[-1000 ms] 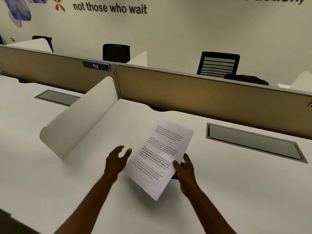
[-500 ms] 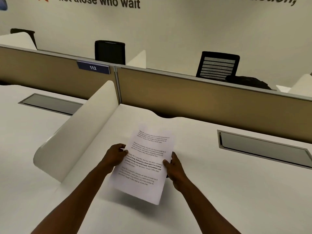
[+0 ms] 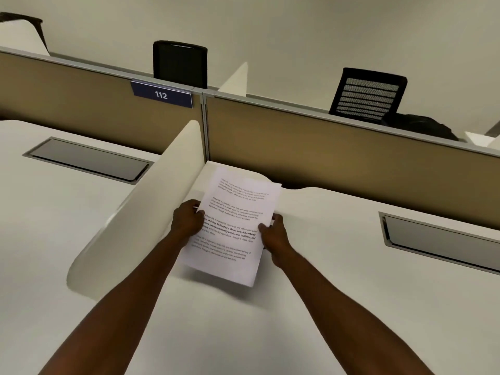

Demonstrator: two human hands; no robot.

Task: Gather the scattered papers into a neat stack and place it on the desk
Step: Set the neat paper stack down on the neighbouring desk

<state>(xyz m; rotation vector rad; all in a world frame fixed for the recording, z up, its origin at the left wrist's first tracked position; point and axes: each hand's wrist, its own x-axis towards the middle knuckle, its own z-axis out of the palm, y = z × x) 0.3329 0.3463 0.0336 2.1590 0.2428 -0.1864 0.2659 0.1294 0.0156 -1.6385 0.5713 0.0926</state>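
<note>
While both arms reach forward over the white counter (image 3: 338, 307), the hands hold a stack of papers (image 3: 238, 212) between them, one at each long edge. The left hand (image 3: 188, 221) is closed around the left edge, thumb on the printed face and fingers curled behind. The right hand (image 3: 274, 236) pinches the right edge the same way, its thumb lying on the top sheet. The stack is lifted off the counter and tilted, its far end higher, and it throws a soft shadow on the surface below its near corner. The top page carries several paragraphs of printed text (too small to read, apart from a bolder block in the middle). Just left of the papers stands a curved white divider (image 3: 130, 220). Behind them runs a tan partition (image 3: 338, 147) with a blue plate marked 112 (image 3: 161, 94). Grey cable flaps sit in the counter at left (image 3: 86, 158) and right (image 3: 443, 239). Two black chairs (image 3: 368, 94) show beyond the partition.
</note>
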